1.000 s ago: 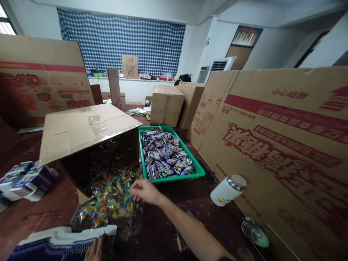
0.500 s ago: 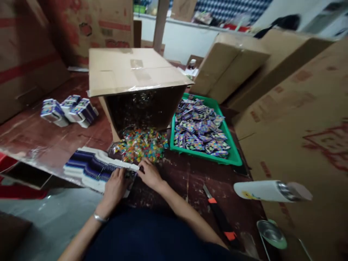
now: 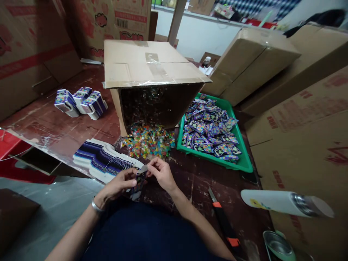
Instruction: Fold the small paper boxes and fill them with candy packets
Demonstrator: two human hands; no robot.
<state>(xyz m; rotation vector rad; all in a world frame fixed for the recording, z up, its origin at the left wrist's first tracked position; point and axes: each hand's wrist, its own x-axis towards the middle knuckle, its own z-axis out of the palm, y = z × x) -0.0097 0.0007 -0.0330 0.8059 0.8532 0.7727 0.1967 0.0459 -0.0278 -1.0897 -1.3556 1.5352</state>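
Cartons [image 3: 80, 101], small and made up, cluster at far left on the table [image 3: 54, 134]. Nearer lies a fanned stack of blanks [image 3: 103, 161], with the left hand [image 3: 119, 183] just beside it. Its fingers pinch a flat carton [image 3: 140, 180] (dark, printed) above the table edge, and the right hand [image 3: 161, 172] pinches the carton's pale top flap. Behind, candy bags [image 3: 148, 141] spill from a tipped cardboard box [image 3: 152, 69]. Further right are a green tray [image 3: 244, 165], a knife [image 3: 223, 221] and a white bottle [image 3: 272, 201].
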